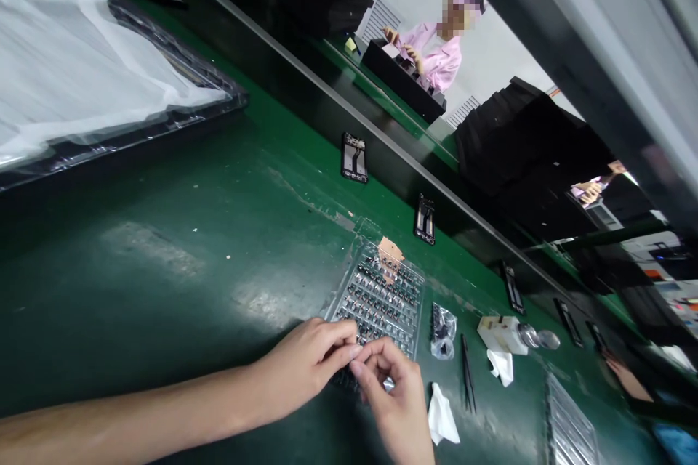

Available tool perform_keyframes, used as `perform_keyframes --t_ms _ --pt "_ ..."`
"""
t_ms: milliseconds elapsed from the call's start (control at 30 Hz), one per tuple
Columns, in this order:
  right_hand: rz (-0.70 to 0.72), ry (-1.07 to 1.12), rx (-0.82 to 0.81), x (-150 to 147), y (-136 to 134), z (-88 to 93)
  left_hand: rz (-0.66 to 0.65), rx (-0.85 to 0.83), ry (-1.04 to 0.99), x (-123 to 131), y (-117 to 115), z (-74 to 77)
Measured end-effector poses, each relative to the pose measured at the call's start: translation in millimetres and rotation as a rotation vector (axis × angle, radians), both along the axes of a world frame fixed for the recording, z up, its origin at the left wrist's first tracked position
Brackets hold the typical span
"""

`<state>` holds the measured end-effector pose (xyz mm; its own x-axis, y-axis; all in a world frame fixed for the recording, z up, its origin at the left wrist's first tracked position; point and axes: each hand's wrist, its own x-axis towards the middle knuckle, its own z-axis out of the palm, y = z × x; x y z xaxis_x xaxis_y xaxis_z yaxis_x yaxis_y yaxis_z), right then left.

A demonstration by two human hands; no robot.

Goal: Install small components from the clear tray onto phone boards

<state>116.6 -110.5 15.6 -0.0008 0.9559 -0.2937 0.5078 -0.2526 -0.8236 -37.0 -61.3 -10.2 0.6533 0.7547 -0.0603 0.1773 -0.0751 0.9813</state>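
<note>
Over the near end of a clear plastic tray my two hands meet, fingertips touching. My left hand is closed in a pinch, thumb against forefinger. My right hand pinches at the same spot from the right. Whatever lies between the fingertips is too small or hidden to make out. Rows of small dark and metallic parts fill the tray, and a tan patch shows at its far end. Part of the near end is covered by my hands.
Right of the tray are a clear bag, black tweezers, white wipes, a white bottle and another clear tray. Several phone frames line the back ledge. A cloth-covered tray is left. A co-worker in pink sits opposite.
</note>
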Motion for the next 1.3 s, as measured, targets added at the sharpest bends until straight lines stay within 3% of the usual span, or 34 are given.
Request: perform_keyframes --t_ms 167,267,433,700,833,967,1033,1300 --pt "-0.046 0.178 -0.063 14 0 0.2 -0.102 -0.181 -0.13 0 3 1.4" --pt "-0.163 0.178 -0.058 41 -4 -2.3 -0.069 -0.248 -0.223 0 5 0.4" --pt "-0.211 -0.112 -0.06 72 -16 -16.2 -0.021 -0.24 -0.177 0 3 -1.4" --pt "-0.181 -0.584 0.028 56 -23 -28.6 -0.085 -0.217 -0.081 3 0 -2.6" --pt "-0.317 -0.718 0.176 74 -32 -28.2 -0.114 -0.204 -0.018 3 0 -2.4" --pt "-0.495 -1.23 0.346 109 -35 -34.0 -0.124 -0.207 0.023 3 -1 -4.4" --pt "-0.482 -1.358 0.362 121 -32 -39.7 -0.125 -0.209 0.027 3 -1 -5.6" --pt "-0.281 -1.398 0.303 132 -22 -54.8 -0.124 -0.208 0.007 3 -1 -4.2"
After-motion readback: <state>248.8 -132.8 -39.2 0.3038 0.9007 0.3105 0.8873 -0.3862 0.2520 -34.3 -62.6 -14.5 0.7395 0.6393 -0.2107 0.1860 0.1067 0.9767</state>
